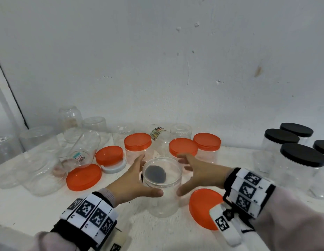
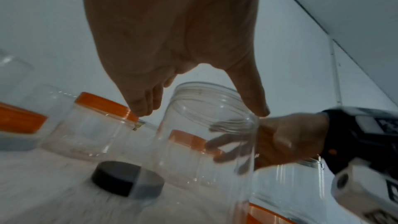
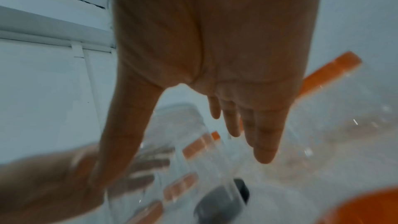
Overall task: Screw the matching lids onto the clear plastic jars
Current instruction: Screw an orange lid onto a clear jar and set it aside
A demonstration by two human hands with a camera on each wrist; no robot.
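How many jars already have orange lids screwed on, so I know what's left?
3, all behind the hands: one capped jar left of centre, one just behind the right hand, one right of that. Whether they are tightened can't be told; others may be hidden.

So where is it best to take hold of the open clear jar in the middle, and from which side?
Probably the smooth wall of the open jar just below its threaded rim, from the left with the left hand. It stands upright and round, so a sideways grip leaves the mouth free for a lid.

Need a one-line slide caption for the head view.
Both hands, left hand and right hand, open around an uncapped clear jar amid orange lids.
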